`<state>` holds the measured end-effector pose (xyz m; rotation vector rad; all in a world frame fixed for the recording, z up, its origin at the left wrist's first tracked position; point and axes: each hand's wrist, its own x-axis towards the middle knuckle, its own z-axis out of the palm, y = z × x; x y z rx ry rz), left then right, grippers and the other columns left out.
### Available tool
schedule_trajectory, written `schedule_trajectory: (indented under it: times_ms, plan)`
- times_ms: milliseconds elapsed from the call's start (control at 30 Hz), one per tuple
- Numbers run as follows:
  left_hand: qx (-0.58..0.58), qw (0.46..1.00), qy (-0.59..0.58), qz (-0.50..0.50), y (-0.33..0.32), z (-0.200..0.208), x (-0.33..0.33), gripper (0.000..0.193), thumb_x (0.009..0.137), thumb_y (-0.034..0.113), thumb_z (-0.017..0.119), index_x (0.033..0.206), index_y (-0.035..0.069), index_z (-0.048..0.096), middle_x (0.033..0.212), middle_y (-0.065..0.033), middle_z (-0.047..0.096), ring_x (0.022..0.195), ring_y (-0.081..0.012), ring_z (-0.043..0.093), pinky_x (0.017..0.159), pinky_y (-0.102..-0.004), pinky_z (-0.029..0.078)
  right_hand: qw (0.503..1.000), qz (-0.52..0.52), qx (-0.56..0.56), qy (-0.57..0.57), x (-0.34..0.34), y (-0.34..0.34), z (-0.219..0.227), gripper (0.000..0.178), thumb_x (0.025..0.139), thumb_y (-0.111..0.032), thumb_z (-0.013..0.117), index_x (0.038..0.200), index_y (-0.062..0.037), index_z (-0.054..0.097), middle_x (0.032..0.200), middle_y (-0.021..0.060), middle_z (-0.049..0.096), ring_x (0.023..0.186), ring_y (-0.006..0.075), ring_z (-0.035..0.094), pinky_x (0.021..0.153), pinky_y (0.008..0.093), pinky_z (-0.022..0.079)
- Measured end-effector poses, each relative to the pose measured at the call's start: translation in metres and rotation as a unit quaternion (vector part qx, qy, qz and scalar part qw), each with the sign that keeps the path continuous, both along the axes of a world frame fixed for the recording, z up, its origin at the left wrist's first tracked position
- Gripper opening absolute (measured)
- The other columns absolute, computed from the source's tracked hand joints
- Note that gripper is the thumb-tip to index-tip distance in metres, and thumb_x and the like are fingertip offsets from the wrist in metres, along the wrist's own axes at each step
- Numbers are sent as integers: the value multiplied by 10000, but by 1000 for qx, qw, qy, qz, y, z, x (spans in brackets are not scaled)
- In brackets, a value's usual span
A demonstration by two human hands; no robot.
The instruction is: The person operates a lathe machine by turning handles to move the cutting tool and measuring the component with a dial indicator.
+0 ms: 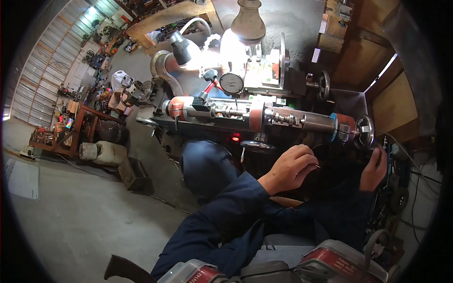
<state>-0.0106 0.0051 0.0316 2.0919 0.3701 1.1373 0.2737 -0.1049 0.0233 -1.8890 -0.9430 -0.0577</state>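
The left hand (293,166) pinches a thin object (318,166); the right hand (373,170), finger closure indiscernible, lies near the rightmost handwheel (372,134).

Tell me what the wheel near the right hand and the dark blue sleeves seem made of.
The wheel looks like polished metal, perhaps chrome-plated steel: its rim throws bright reflections. The sleeves look like matte cloth, fibre unclear: they crease in soft folds.

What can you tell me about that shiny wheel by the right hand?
The handwheel looks like polished metal, with a round rim and a central hub. It stands roughly upright at the right end of the machine, beside an orange-red block. The right hand is near its lower edge; whether they touch is unclear.
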Motion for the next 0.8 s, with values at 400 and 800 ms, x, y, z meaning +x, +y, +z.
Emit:
schedule_trajectory:
  times_ms: [400,800]
  plan:
    - [-51,936,-210,277,15,8,-31,135,899,0,648,1032,9,630,869,-72,618,729,-186,611,646,-275,477,895,442,-56,26,-144,67,90,468,908,19,598,1367,-37,523,811,78,652,723,194,657,680,329,520]
    - [-529,753,-316,232,76,-23,-87,251,991,215,658,1113,56,508,851,3,552,613,-70,556,472,-174,390,908,411,37,75,-169,217,86,293,1017,-51,516,1306,-89,549,802,58,665,625,105,613,591,292,516]
